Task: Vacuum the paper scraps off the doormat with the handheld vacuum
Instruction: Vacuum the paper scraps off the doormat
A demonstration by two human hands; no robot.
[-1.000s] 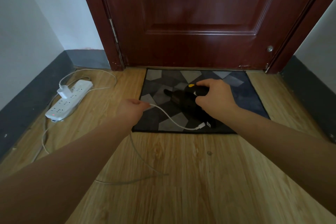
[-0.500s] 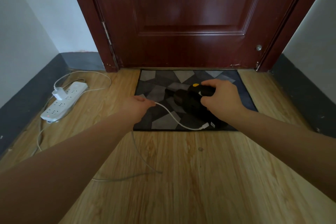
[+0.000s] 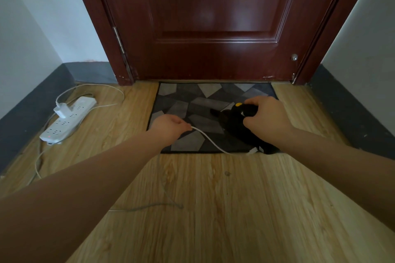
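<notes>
A dark doormat (image 3: 183,102) with grey geometric patches lies on the wooden floor before the door. The black handheld vacuum (image 3: 233,121) with a yellow button rests on the mat's right half, and my right hand (image 3: 265,119) grips its handle from above. My left hand (image 3: 170,127) pinches a white charging cable (image 3: 210,141) above the mat's left front part. The cable curves to a white plug at the vacuum's rear, near the mat's front edge. No paper scraps can be made out on the mat.
A dark red door (image 3: 213,23) stands shut behind the mat. A white power strip (image 3: 68,120) with a white charger plugged in lies on the floor at left, its cords trailing across the boards. Dark baseboards line both walls.
The view has shifted, so the mat and hands sit a little further right in frame. My right hand and the vacuum moved slightly right on the mat; my left hand still holds the cable.
</notes>
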